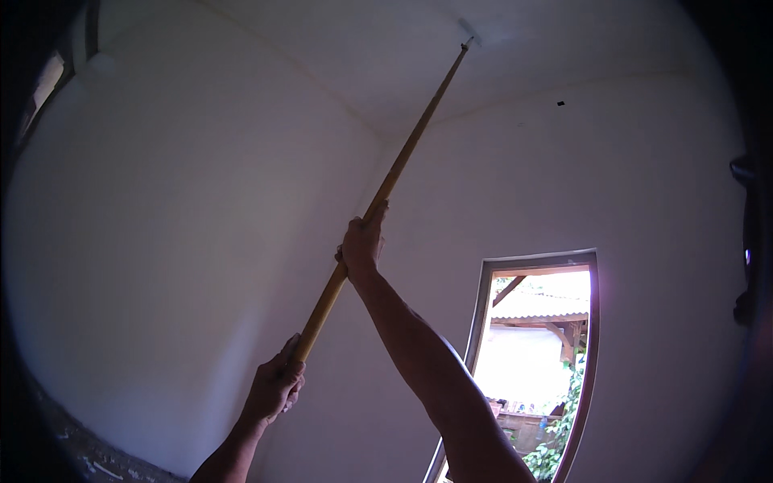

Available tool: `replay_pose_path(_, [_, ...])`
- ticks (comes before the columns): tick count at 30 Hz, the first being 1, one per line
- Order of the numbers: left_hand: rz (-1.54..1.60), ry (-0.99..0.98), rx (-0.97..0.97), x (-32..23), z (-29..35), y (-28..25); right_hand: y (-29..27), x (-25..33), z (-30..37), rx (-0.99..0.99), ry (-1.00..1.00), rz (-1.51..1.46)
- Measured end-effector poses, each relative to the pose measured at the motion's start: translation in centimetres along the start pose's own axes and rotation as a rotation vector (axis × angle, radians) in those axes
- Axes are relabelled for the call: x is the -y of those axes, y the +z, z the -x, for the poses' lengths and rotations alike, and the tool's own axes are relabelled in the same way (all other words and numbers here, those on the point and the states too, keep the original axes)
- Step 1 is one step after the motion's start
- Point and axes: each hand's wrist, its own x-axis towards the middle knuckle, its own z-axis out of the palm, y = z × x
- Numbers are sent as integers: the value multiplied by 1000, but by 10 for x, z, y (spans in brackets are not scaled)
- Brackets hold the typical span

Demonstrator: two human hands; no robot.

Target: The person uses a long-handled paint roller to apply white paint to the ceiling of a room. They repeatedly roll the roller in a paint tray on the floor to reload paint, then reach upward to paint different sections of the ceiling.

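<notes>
A long yellowish-brown pole point(419, 129) slants up and away from me toward the ceiling. At its far tip a paint roller point(469, 32) meets the ceiling; it looks pale and is hard to make out in detail. My left hand point(276, 380) is closed around the pole's lower end. Higher up, my right hand point(365, 241) grips the shaft, its arm stretched out from the lower right. Both hands hold the one pole.
Pale walls point(177, 225) meet in a corner ahead, under the white ceiling point(362, 48). A framed window opening point(597, 338) at the right shows a roof and plants outside. A small dark spot point(561, 103) marks the wall. Another opening point(44, 88) sits at the upper left.
</notes>
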Motion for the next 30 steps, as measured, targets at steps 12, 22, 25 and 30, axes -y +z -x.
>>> replay_pose_path(12, [-69, 69, 14, 23, -21, -3, -12, -23, -8, -22, -110, -48])
replay_pose_path(22, [27, 169, 128, 36, -28, -5, -32, -12, 2, -64, -183, -82])
replay_pose_path(25, [37, 185, 152, 52, -41, -13, -32, -29, -3, -37, -213, -98])
replay_pose_path(30, [140, 243, 279, 70, -54, -19, -38, -36, -14, -64, -201, -151])
